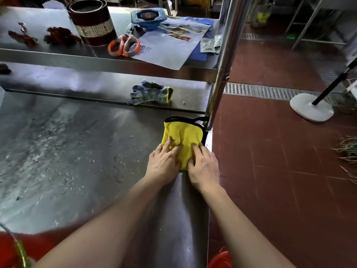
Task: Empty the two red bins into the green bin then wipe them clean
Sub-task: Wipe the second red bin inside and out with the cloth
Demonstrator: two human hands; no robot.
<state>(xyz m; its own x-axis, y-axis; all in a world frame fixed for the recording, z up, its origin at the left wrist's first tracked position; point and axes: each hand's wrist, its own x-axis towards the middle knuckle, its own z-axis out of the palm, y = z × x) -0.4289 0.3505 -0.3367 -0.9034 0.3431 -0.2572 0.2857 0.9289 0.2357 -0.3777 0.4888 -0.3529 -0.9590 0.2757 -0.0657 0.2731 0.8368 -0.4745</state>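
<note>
Pressing down on a yellow cloth (pixel 183 140) with both hands, the person is at the right edge of the steel worktop (pixel 77 151), close to its far right corner beside the upright post (pixel 224 60). The left hand (pixel 164 163) lies flat with its fingers spread and straight on the cloth's near left part; the right hand (pixel 203 165) lies flat beside it on the near right part, fingers straight too, so neither hand is clamped on anything. My reading is that this belongs to the wiping part of the task: the cloth is being flattened or gathered, ready for use. As for the bins, only a red rim (pixel 220 260) shows at the bottom edge, below the worktop's right side, and something red (pixel 29 246) sits blurred at the bottom left corner; whether these are the two red bins, I cannot tell. No green bin is in sight. A knitted glove (pixel 152 92) lies on the lower shelf (pixel 77 84) behind the cloth, with scissors (pixel 124 45) and a tin (pixel 92 22) on the upper one. Next, the cloth probably needs to be pinched up and carried down to a red bin, which calls for a firm grip.
</note>
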